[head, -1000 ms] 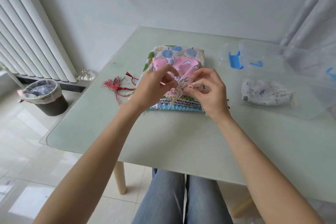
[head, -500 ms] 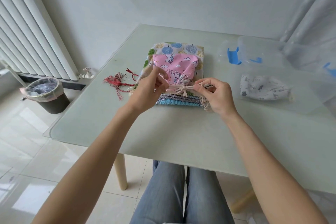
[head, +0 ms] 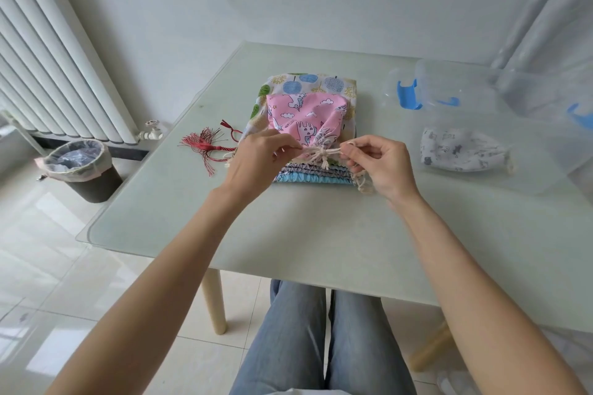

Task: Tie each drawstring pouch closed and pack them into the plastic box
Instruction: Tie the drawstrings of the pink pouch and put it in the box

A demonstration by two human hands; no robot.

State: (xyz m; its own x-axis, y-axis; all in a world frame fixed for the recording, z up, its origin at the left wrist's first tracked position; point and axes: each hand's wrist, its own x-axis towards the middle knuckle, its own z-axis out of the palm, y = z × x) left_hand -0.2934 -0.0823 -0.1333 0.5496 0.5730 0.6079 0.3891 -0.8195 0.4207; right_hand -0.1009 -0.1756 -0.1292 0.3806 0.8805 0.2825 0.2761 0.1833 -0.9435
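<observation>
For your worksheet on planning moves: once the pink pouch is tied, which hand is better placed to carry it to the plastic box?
Probably the right hand. It pinches the cord on the side of the pink pouch nearer the plastic box; the left hand would have to cross over.

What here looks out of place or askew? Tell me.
Only the red tassel cord stands out: it sprawls loose on the table left of the pouch stack, its threads splayed. The pink pouch lies neatly on top; both hands pull its cream string.
</observation>
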